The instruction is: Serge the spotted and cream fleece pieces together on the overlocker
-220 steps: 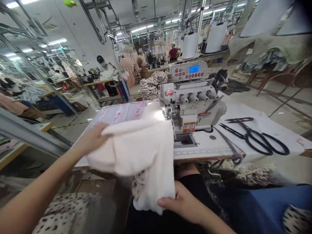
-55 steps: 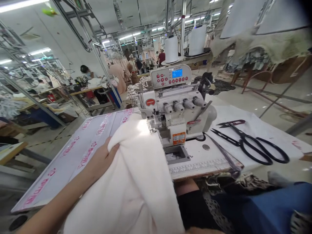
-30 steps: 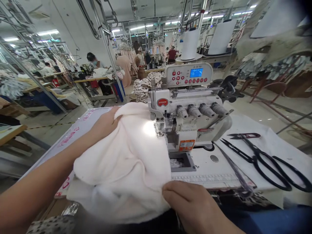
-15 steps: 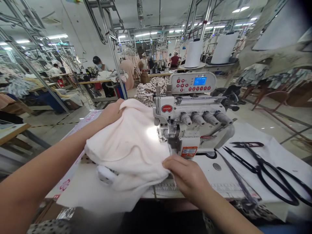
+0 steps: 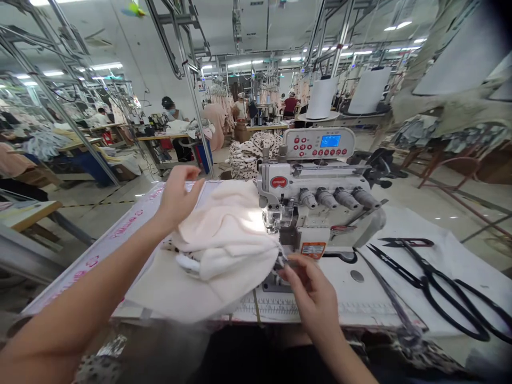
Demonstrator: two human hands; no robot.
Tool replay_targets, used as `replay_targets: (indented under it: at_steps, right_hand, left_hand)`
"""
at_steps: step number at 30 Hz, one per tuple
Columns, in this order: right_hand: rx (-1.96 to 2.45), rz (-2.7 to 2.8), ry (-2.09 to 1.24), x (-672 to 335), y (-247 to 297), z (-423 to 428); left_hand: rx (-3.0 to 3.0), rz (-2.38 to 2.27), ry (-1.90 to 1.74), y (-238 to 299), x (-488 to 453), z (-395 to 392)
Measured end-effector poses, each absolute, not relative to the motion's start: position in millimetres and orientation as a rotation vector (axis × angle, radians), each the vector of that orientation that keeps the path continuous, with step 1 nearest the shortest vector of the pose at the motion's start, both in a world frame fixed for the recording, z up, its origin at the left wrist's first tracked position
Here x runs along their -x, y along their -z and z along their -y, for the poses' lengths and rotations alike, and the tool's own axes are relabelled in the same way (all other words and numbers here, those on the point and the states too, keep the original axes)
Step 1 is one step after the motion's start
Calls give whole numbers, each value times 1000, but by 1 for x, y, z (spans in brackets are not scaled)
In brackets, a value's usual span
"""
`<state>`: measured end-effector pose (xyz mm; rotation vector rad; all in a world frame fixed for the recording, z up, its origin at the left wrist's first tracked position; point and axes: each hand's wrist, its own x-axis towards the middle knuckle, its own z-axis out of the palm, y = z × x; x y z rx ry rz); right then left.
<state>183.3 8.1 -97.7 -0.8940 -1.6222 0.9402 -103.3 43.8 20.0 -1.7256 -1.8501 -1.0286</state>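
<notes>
Cream plush fabric [image 5: 228, 229] lies in loose folds on the machine table, its right edge by the needle area of an overlock sewing machine [image 5: 316, 197]. My left hand [image 5: 180, 197] hovers above the fabric's left side, thumb and fingers apart, holding nothing. Just in front of the presser foot, my right hand [image 5: 314, 288] pinches the fabric's right edge between thumb and fingers. A spotted layer shows in small patches under the cream folds. The machine's lamp lights the cloth beside the needle.
Large black scissors [image 5: 436, 282] and thread snips [image 5: 408, 242] lie on the right of the table. Behind the machine sits a pile of spotted fabric [image 5: 256, 152]. White thread cones [image 5: 322, 98] stand above it. Co-workers sit at other tables farther back.
My left hand has let go of the fabric's far left part, which has dropped into folds. My right hand's fingers have shifted along the right edge. The view has tilted slightly.
</notes>
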Motion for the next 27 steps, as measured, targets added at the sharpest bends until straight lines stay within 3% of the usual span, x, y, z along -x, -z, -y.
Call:
replay_targets:
  at_steps: [4, 7, 12, 19, 27]
  right_hand:
    - [864, 1552, -1404, -163, 110, 17]
    - [878, 1614, -1504, -135, 111, 20]
    - [910, 1608, -1461, -106, 107, 33]
    - [327, 876, -2350, -134, 127, 79]
    - [693, 1391, -1768, -167, 133, 68]
  left_hand:
    - [2122, 1627, 890, 16, 70, 55]
    - [2200, 1730, 931, 43, 64, 80]
    - [2232, 2096, 1048, 44, 75, 42]
    - [2508, 2206, 1157, 28, 76, -21]
    - [2412, 1910, 1404, 59, 91, -22]
